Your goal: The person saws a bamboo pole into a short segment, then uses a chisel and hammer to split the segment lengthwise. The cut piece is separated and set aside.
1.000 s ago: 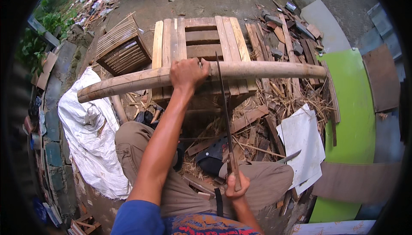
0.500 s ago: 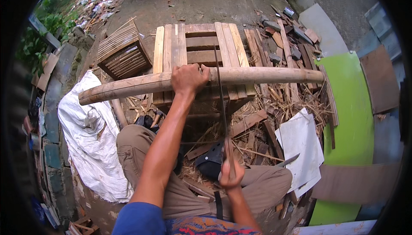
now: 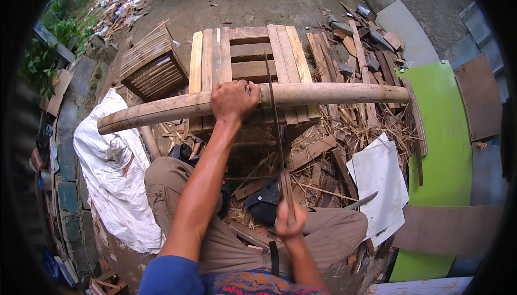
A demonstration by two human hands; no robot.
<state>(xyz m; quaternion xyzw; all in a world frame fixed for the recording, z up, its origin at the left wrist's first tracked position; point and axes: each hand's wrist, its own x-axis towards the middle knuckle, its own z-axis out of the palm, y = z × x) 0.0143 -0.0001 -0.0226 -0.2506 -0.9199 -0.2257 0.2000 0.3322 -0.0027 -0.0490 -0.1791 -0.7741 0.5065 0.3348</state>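
A long, slightly bowed bamboo pole [image 3: 344,93] lies crosswise over a slatted wooden bench [image 3: 208,60]. My left hand [image 3: 231,100] is closed over the pole near its middle. In my right hand [image 3: 291,220], low in front of my body, is the wooden handle of a handsaw [image 3: 277,128]. Its narrow blade points away from me and crosses the pole just right of my left hand. The blade's far end shows above the bench slats. How deep the blade sits in the bamboo is too small to tell.
Wood scraps and shavings [image 3: 371,122] litter the ground right of the bench. A knife [image 3: 362,200] lies by white sheets [image 3: 377,179] near my right knee. A slatted crate [image 3: 156,63] and white sack [image 3: 110,171] are at left, a green panel [image 3: 439,133] at right.
The saw blade's tip appears slightly higher and farther left, still across the pole. My left hand keeps its grip on the bamboo. The whole view has shifted a little.
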